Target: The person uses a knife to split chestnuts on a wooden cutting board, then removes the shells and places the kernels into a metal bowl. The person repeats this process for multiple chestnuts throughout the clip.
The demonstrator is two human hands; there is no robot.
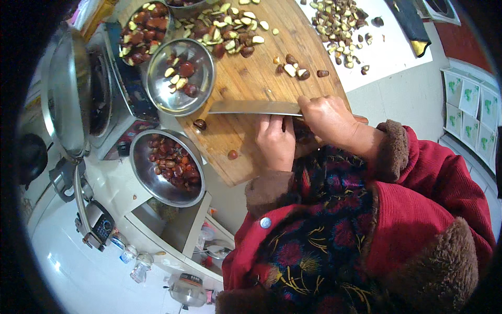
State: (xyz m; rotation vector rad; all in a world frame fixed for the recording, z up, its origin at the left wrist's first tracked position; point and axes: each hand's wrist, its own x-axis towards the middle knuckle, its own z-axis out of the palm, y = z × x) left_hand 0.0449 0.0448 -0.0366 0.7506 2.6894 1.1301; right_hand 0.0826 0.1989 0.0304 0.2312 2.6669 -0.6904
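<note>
My right hand (328, 119) grips the handle of a broad kitchen knife (253, 107), its blade lying flat to the left over the round wooden cutting board (261, 78). My left hand (275, 142) rests on the board just below the blade, fingers curled around a dark brown chestnut (301, 132) that is mostly hidden between both hands. Two loose chestnuts lie near the blade, one (199, 124) at the board's left edge and one (232, 154) lower down. Cut chestnut pieces (294, 69) lie above the knife.
A steel bowl (166, 168) of whole chestnuts stands left of the board, a second bowl (180, 76) holds a few cut pieces, a third (142, 32) is fuller. Chopped pieces pile at the board's top (225, 26) and on the white counter (337, 23). An open cooker (78, 89) sits at far left.
</note>
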